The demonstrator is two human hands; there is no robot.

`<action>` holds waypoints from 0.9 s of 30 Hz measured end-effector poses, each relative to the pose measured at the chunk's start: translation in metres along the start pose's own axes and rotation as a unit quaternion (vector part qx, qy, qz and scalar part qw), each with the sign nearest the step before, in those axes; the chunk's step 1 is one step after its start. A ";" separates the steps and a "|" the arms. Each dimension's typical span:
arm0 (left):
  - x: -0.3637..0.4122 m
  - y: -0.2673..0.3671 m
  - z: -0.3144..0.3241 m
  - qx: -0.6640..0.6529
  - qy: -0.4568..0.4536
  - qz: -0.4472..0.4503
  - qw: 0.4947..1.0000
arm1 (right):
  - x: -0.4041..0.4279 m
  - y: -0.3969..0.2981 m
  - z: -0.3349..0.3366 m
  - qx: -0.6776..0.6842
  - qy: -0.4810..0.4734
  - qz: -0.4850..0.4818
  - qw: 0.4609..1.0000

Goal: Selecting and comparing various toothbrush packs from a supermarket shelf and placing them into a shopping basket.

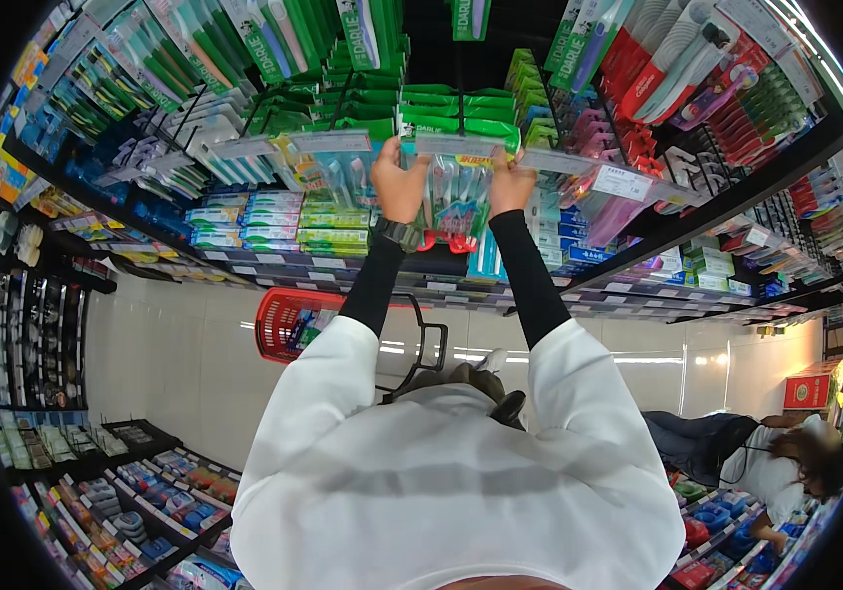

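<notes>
Both my hands are up at a rack of hanging toothbrush packs. My left hand (pixel 399 186), with a dark watch (pixel 399 234) on its wrist, grips the left end of a green Darlie packet (pixel 477 128). At the packet's right end, my right hand (pixel 512 184) has its fingers closed on the edge. A clear price-label holder (pixel 455 144) crosses in front of the packet and hides part of it. More green packets (pixel 425 96) hang directly behind. Below, between my wrists, is a clear pack of toothbrushes (pixel 458 199) with red at its lower end.
Stacked toothpaste boxes (pixel 270 220) fill the shelf below. A red shopping basket (pixel 268 324) with a black handle (pixel 432 346) is on the floor left of my legs. Another person (pixel 757 457) leans over a shelf at the right. Shelves of packaged goods (pixel 134 509) stand behind me.
</notes>
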State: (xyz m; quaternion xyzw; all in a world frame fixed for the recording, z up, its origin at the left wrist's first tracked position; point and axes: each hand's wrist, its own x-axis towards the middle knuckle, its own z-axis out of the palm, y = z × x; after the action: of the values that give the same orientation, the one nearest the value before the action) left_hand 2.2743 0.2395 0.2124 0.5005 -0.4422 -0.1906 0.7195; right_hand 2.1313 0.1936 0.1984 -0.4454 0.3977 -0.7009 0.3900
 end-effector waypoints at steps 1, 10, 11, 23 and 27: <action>-0.004 -0.003 -0.001 0.052 0.025 -0.016 0.998 | -0.002 0.000 -0.002 -0.002 0.000 0.006 1.000; -0.153 -0.047 -0.052 0.255 0.064 -0.018 0.965 | -0.093 0.058 -0.131 -0.133 -0.059 0.044 0.988; -0.173 -0.057 -0.059 0.269 0.028 -0.049 0.961 | -0.106 0.075 -0.156 -0.239 -0.073 0.080 0.965; -0.272 -0.092 -0.090 0.136 -0.254 -0.303 0.908 | -0.142 0.161 -0.246 -0.027 0.104 0.454 0.885; -0.275 -0.089 -0.098 0.127 -0.310 -0.290 0.897 | -0.122 0.150 -0.230 0.037 0.108 0.443 0.889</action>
State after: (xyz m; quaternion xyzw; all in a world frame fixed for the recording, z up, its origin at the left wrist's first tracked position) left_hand 2.2227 0.4531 0.0001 0.6096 -0.4983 -0.4782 0.3892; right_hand 1.9814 0.2950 -0.0420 -0.1299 0.5670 -0.5136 0.6307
